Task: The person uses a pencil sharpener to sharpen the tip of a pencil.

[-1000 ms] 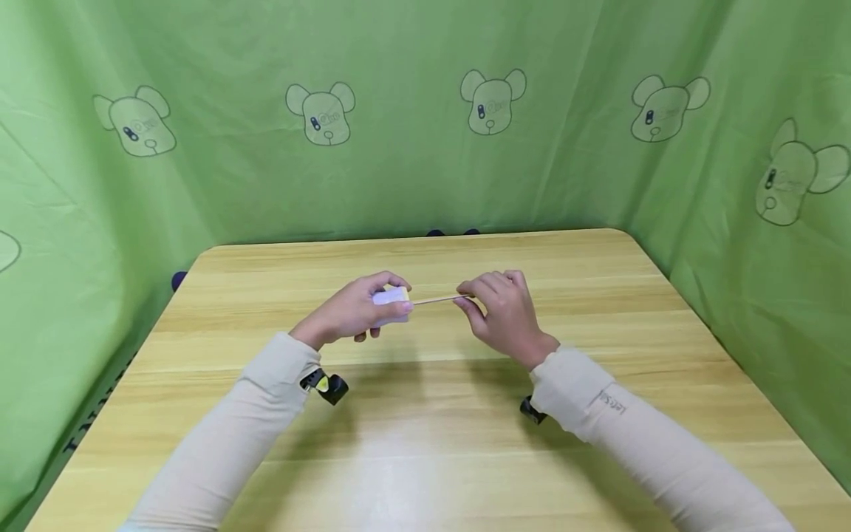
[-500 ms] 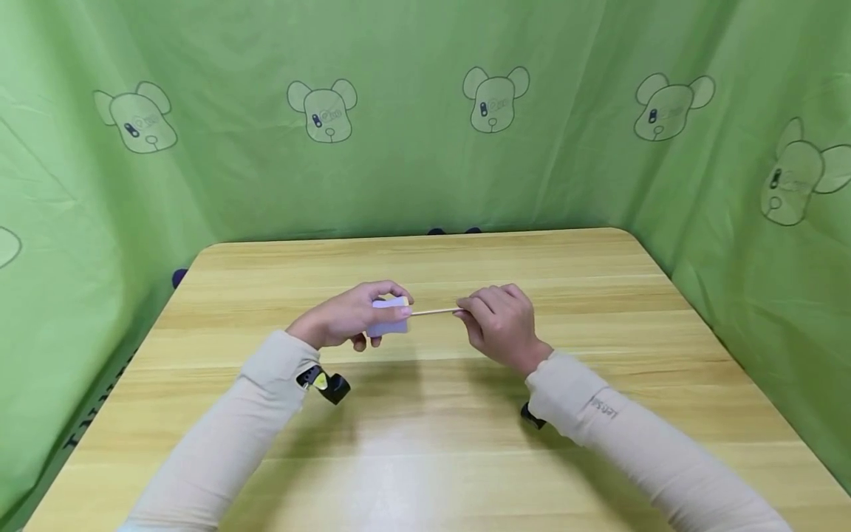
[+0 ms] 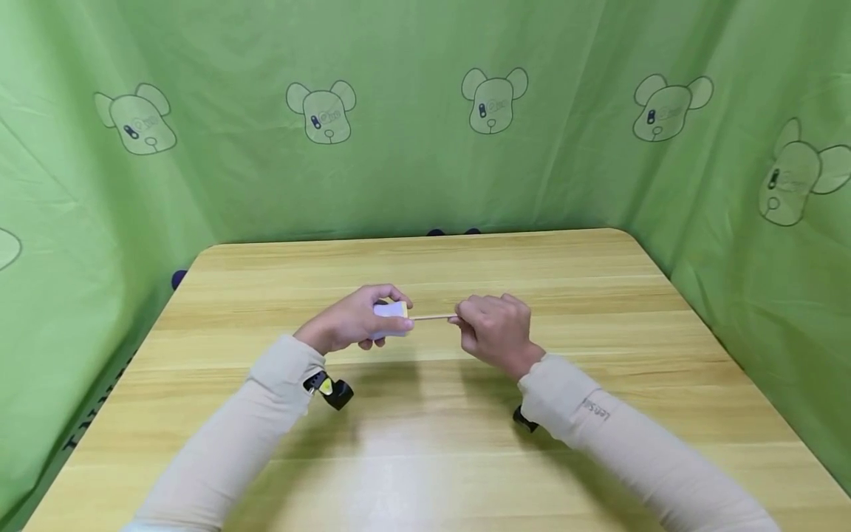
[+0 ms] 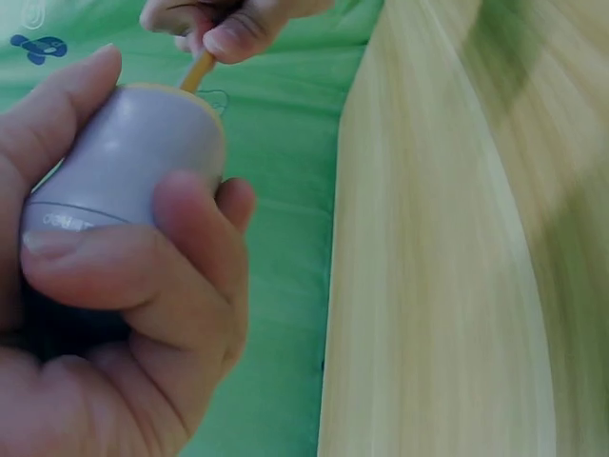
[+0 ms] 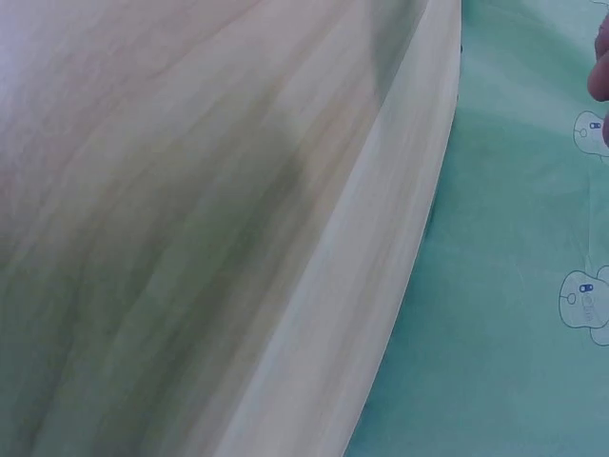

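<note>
1. Left hand [image 3: 349,316] grips lavender cylinder [image 4: 143,143], held above table [image 3: 425,428].
2. Right hand [image 3: 499,329] pinches thin yellow stick [image 3: 432,317].
3. Stick spans between hands, meeting cylinder's yellow-rimmed end; depth inside unclear.

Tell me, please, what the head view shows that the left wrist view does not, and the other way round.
Only the head view shows the beige sleeves and the black wrist devices. Only the left wrist view shows the pale lettering on the lavender pencil sharpener. Both show the left hand gripping that sharpener, the right hand pinching the yellow pencil, the wooden table and the green curtain.
</note>
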{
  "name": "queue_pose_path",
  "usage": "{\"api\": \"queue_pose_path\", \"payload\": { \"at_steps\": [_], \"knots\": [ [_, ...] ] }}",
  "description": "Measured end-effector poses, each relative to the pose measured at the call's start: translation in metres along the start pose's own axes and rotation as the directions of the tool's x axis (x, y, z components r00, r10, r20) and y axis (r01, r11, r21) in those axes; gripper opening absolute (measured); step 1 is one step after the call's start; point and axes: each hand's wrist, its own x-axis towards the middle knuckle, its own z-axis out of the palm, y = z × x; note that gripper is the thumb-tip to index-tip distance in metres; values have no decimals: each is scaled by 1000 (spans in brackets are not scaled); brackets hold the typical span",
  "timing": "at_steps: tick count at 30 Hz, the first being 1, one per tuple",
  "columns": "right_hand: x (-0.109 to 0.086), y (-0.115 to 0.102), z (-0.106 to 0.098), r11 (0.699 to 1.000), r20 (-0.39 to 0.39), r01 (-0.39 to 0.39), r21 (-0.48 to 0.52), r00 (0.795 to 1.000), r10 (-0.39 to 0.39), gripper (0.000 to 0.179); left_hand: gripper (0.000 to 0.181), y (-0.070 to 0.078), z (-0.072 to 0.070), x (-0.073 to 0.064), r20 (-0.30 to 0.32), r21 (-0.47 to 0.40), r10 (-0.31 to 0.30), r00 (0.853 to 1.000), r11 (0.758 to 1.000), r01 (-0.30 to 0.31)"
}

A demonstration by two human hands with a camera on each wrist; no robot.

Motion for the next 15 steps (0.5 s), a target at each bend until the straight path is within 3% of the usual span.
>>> {"api": "queue_pose_path", "payload": {
  "at_steps": [9,15],
  "knots": [
    [5,2,-9,999,157,-44,31,987,39,48,41,-5,5,0,-67,67,21,998,998,-17],
    [8,4,-13,993,235,-101,62,968,84,50,43,-3,7,0,-111,179,75,991,982,-55]
  ]
}}
